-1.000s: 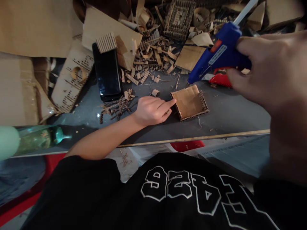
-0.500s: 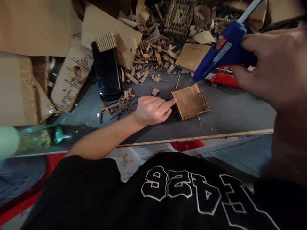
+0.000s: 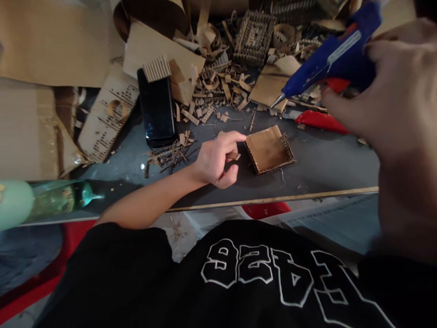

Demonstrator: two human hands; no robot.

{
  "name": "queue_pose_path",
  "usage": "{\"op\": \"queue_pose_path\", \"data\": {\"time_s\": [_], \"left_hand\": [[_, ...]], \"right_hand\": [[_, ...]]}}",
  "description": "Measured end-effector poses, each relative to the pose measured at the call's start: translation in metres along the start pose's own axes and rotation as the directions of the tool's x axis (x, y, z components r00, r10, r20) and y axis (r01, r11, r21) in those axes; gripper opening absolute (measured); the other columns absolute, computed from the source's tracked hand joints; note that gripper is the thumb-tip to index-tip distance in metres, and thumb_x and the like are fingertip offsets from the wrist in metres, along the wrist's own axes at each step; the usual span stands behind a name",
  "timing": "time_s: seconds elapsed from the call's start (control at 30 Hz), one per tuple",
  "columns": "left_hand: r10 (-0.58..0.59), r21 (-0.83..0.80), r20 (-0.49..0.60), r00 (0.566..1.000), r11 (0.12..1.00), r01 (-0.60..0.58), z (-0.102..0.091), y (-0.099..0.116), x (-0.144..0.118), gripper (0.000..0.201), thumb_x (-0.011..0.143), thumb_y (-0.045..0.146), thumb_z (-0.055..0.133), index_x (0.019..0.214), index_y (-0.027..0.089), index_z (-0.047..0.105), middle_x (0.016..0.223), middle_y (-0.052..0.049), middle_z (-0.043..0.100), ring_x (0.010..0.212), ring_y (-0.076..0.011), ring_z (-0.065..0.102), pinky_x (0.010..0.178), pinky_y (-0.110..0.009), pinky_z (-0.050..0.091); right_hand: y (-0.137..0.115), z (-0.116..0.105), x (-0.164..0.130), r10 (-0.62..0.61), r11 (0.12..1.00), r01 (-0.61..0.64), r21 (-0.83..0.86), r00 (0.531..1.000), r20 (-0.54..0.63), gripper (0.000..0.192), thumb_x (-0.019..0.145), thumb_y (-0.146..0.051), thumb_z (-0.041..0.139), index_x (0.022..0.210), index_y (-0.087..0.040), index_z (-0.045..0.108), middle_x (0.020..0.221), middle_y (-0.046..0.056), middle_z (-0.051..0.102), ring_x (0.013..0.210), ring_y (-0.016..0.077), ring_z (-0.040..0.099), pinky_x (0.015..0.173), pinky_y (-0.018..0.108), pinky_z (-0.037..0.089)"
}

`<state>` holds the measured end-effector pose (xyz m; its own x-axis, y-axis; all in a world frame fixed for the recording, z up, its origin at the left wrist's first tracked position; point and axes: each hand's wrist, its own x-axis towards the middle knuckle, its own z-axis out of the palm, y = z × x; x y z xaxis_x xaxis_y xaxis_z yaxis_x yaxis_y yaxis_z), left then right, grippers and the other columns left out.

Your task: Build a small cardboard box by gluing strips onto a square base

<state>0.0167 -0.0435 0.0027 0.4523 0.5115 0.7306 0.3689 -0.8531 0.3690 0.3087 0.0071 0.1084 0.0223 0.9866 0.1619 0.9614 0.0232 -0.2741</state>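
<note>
- My right hand [image 3: 399, 86] clenches the blue glue gun [image 3: 310, 70] beyond the cardboard tray [image 3: 268, 148], long axis slanting, nozzle down-left.
- Left hand [image 3: 216, 159] half-curled beside the tray; I can't tell its hold.

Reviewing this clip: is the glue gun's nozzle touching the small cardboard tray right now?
Apart. The head view shows the nozzle beyond the cardboard tray's far edge, with a strip of dark table visible between them.

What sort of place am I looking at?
Probably a cardboard-craft workspace: the right hand holds a blue glue gun, with a shallow cardboard tray and loose cardboard scraps on the tabletop.
</note>
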Motion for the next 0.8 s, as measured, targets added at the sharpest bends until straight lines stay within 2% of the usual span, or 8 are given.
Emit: {"op": "queue_pose_path", "data": {"time_s": [0.13,0.23,0.3,0.4,0.5,0.57,0.67,0.8], "left_hand": [[-0.127,-0.134,-0.09,0.988,0.984,0.115,0.01,-0.001,-0.003,0.031,0.112,0.04,0.025,0.138,0.028,0.034,0.069,0.007,0.042,0.049,-0.0106,0.043,0.049,-0.025,0.042],[-0.198,-0.163,-0.176,0.964,0.972,0.17,0.016,-0.006,0.0,0.025,0.116,0.037,0.029,0.137,0.029,0.04,0.085,0.0,0.055,0.07,-0.0129,0.061,0.062,-0.027,0.053],[-0.224,-0.209,-0.131,0.966,0.958,0.194,0.017,-0.013,0.001,0.033,0.117,0.04,0.03,0.147,0.033,0.038,0.103,-0.005,0.064,0.081,-0.0148,0.064,0.072,-0.032,0.059],[-0.258,-0.26,0.029,0.966,0.931,0.257,0.014,-0.02,-0.002,0.048,0.117,0.05,0.024,0.164,0.041,0.016,0.12,-0.005,0.07,0.076,-0.0146,0.064,0.074,-0.036,0.062],[-0.32,-0.205,0.147,0.936,0.916,0.346,0.012,-0.02,-0.007,0.059,0.116,0.059,0.02,0.169,0.041,0.001,0.133,-0.008,0.07,0.076,-0.0157,0.069,0.077,-0.04,0.065],[-0.34,-0.127,0.208,0.917,0.92,0.37,0.011,-0.017,-0.009,0.063,0.115,0.061,0.018,0.17,0.039,-0.003,0.134,-0.008,0.071,0.083,-0.0179,0.074,0.082,-0.043,0.066],[-0.29,-0.058,0.248,0.924,0.948,0.313,0.01,-0.013,-0.007,0.062,0.116,0.056,0.019,0.171,0.037,-0.004,0.124,-0.006,0.074,0.091,-0.0194,0.076,0.088,-0.043,0.066],[-0.237,0.009,0.112,0.965,0.971,0.238,0.006,-0.01,-0.001,0.061,0.115,0.052,0.03,0.17,0.034,0.009,0.133,-0.01,0.071,0.106,-0.0222,0.072,0.099,-0.043,0.061]], "right_hand": [[-0.01,0.023,0.011,0.192,0.973,-0.183,-0.138,0.98,0.054,0.062,0.085,-0.029,0.086,0.14,-0.009,0.066,0.151,0.026,0.055,0.138,0.0404,0.06,0.121,0.056,0.046],[-0.009,0.038,0.015,0.241,0.953,-0.225,-0.203,0.969,0.058,0.064,0.091,-0.027,0.082,0.143,0.003,0.061,0.148,0.032,0.054,0.141,0.0422,0.056,0.121,0.054,0.045],[-0.009,0.04,0.011,0.193,0.962,-0.193,-0.194,0.981,-0.019,0.063,0.092,-0.03,0.081,0.143,0.003,0.061,0.147,0.033,0.055,0.143,0.0451,0.053,0.119,0.059,0.044],[-0.02,0.034,-0.006,-0.18,0.982,0.172,-0.08,0.978,-0.109,0.051,0.099,-0.038,0.073,0.139,-0.007,0.067,0.146,0.028,0.061,0.14,0.0431,0.056,0.117,0.062,0.045],[-0.04,0.032,-0.028,-0.639,0.749,0.66,0.067,0.745,-0.193,0.032,0.11,-0.042,0.058,0.129,-0.023,0.075,0.141,0.015,0.069,0.131,0.0337,0.065,0.114,0.057,0.05],[-0.053,0.036,-0.04,-0.712,0.659,0.744,0.11,0.664,-0.228,0.028,0.113,-0.037,0.053,0.124,-0.03,0.078,0.143,0.007,0.069,0.13,0.0294,0.066,0.112,0.052,0.053],[-0.063,0.041,-0.045,-0.682,0.698,0.704,0.133,0.709,-0.179,0.032,0.113,-0.03,0.051,0.104,-0.03,0.081,0.141,0.003,0.072,0.131,0.0286,0.065,0.111,0.05,0.053],[-0.05,0.039,-0.031,-0.631,0.746,0.637,0.194,0.769,-0.096,0.031,0.11,-0.031,0.054,0.099,-0.031,0.082,0.138,0.004,0.073,0.13,0.0327,0.064,0.11,0.055,0.052]]}}
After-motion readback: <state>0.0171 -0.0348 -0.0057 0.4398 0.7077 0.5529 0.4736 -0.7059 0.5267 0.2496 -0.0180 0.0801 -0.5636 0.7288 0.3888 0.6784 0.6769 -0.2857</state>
